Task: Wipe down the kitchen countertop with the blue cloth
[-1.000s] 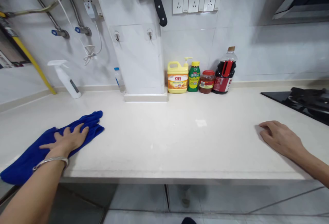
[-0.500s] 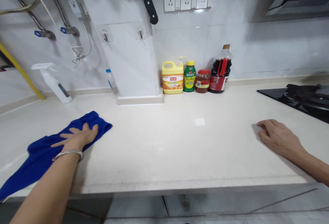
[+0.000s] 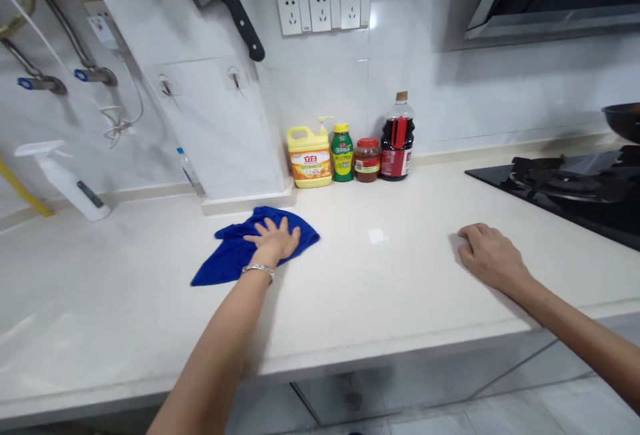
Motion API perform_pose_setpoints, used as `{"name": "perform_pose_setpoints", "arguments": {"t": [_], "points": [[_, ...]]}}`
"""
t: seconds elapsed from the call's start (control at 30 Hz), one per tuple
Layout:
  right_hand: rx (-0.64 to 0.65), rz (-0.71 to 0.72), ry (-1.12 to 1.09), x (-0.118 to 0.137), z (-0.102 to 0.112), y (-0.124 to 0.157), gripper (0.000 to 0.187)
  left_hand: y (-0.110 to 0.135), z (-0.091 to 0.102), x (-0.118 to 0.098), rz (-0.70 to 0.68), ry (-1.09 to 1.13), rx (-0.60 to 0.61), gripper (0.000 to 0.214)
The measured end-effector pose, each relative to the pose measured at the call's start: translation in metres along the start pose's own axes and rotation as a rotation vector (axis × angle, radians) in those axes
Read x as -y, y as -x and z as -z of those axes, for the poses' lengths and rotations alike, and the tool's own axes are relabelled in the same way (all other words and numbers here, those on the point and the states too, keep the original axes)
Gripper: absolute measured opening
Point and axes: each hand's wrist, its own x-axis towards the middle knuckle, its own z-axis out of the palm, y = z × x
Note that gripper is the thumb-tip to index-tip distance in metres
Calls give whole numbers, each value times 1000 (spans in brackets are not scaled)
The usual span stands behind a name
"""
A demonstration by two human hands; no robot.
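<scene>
My left hand [image 3: 274, 240] lies flat with spread fingers on a blue cloth [image 3: 225, 260], pressing it against the white countertop [image 3: 360, 288]. The cloth is spread out, slightly rumpled, below the wall pillar's base. A metal bangle [image 3: 259, 270] circles my left wrist. Well to the right, my right hand [image 3: 493, 256] rests on the countertop with its fingers curled in, and nothing shows in it. The black gas stove [image 3: 570, 188] is the nearest thing to it.
Against the wall stand a yellow detergent jug [image 3: 311, 162], a green bottle [image 3: 343, 155], a red-lidded jar [image 3: 367, 162] and a dark sauce bottle [image 3: 397, 145]. A white spray bottle [image 3: 70, 182] and a clear bottle [image 3: 191, 174] are at left. A cleaver [image 3: 243, 22] hangs above.
My left hand has slid the blue cloth rightwards along the countertop, to below the pillar. The view has turned to the right. My right hand stays curled on the countertop.
</scene>
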Motion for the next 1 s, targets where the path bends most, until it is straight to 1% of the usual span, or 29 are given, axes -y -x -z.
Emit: {"name": "perform_pose_setpoints", "arguments": {"t": [0.13, 0.23, 0.37, 0.5, 0.63, 0.77, 0.9, 1.0], "points": [[-32, 15, 0, 3, 0, 1, 31, 40, -6, -56, -213, -27, 32, 76], [-42, 11, 12, 7, 2, 1, 29, 71, -9, -86, -377, -20, 52, 76], [-42, 0, -3, 10, 5, 2, 29, 108, -12, -111, -596, 35, 111, 81], [-33, -18, -52, 11, 8, 2, 30, 138, -13, -123, -719, 75, 151, 82], [-15, -35, -89, 9, 9, 2, 32, 164, -13, -121, -776, 115, 176, 80], [-6, -35, -135, 5, 8, 1, 35, 179, -13, -106, -784, 156, 174, 77], [-18, -27, -149, 3, 6, 2, 35, 183, -11, -76, -816, 159, 168, 64], [-18, -20, -152, 2, 4, 2, 35, 177, -9, -43, -879, 163, 141, 52]]}}
